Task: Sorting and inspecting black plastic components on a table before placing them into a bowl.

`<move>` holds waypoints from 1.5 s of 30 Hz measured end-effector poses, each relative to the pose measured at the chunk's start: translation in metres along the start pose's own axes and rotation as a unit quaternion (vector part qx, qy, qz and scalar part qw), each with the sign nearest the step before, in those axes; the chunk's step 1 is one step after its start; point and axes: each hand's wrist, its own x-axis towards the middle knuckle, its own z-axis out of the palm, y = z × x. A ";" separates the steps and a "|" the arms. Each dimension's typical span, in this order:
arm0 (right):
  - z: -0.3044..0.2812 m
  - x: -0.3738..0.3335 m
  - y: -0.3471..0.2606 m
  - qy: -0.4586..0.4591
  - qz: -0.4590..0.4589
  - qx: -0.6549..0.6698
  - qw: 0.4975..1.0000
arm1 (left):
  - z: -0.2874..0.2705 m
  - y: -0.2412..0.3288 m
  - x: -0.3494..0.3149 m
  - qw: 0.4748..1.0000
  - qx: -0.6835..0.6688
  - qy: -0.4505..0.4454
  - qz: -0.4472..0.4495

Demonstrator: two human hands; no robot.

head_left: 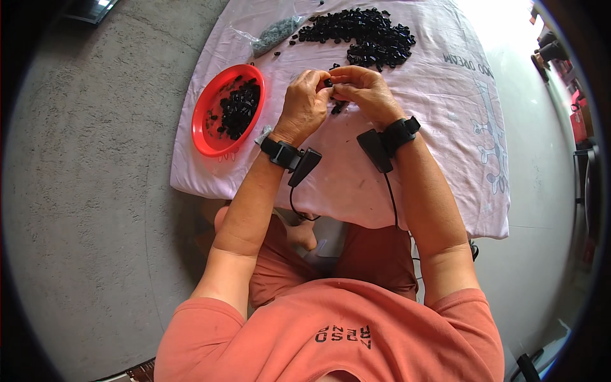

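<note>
Over the cloth-covered table, my left hand [303, 107] pinches a small black plastic piece [328, 83] between thumb and forefinger. My right hand [368, 93] is closed against it, fingertips meeting those of the left; whatever it grips is hidden by the fingers. A few more black pieces [338, 107] lie on the cloth just below and between the hands. To the left sits a round red plastic tray [202, 130] with many black pieces [240, 109] in it. Beyond the hands spreads a large loose pile of black pieces [356, 32].
A clear plastic bag of small grey parts [277, 34] lies left of the pile. The table wears a pale pink printed cloth [445, 153]. Black straps with small devices [304, 167] and cables are on both wrists. Concrete floor [89, 159] surrounds the table.
</note>
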 end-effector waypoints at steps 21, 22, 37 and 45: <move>0.008 -0.003 -0.008 0.026 -0.018 0.038 0.999 | 0.007 0.006 0.008 0.997 0.047 0.043 0.041; 0.007 -0.002 -0.007 0.019 -0.023 0.042 0.999 | 0.007 0.006 0.008 0.996 0.054 0.052 0.038; -0.011 0.003 -0.006 0.230 -0.016 -0.027 0.973 | -0.062 -0.075 -0.036 0.943 0.262 0.198 -0.058; -0.013 0.003 -0.004 0.213 -0.020 -0.038 0.976 | 0.002 -0.025 -0.011 0.996 0.029 0.006 -0.080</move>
